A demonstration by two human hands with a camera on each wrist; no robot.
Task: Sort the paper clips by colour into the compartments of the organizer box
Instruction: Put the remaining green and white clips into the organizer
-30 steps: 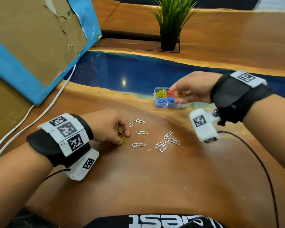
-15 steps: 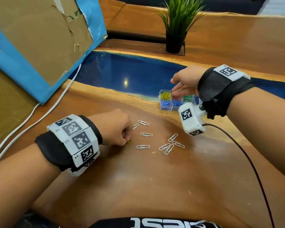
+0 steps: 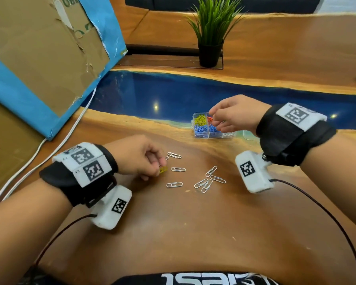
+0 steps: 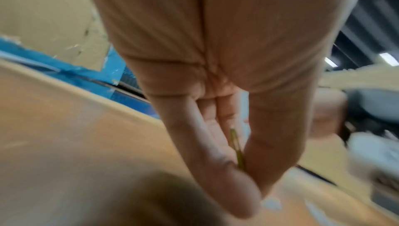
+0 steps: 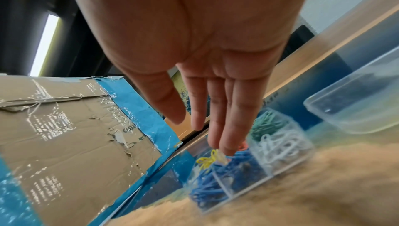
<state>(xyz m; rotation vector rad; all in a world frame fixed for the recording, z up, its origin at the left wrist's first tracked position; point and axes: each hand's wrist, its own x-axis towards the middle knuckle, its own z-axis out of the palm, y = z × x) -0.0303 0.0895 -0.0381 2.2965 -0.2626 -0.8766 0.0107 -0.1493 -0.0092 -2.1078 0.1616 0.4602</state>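
Observation:
A clear organizer box [image 3: 201, 137] [image 5: 248, 199] stands at the far middle of the table, holding yellow clips [image 3: 199, 119] [image 5: 207, 160], red, blue [image 3: 200, 129], green [image 5: 267, 122] and white clips [image 5: 278, 146] in separate compartments. My right hand [image 3: 215, 120] [image 5: 200, 134] hovers over its left part with the fingers straight, pointing down, and holds nothing. My left hand [image 3: 160, 164] [image 4: 248, 178] rests low on the table and pinches a yellow clip [image 3: 163, 169] [image 4: 237, 151] between thumb and fingers. Several silver clips [image 3: 178, 169] lie loose on the wood just to its right.
A torn cardboard box with blue tape [image 3: 39, 58] leans at the left, and a white cable [image 3: 56, 145] runs beside it. A potted plant [image 3: 211, 38] stands at the back. A clear plastic lid [image 5: 356, 106] lies right of the organizer. Dark cables trail from both wrist cameras.
My right hand held yellow clips above the box a second ago; it dipped toward the compartments and now its fingers are straight and bare. My left hand has stayed by the silver clips.

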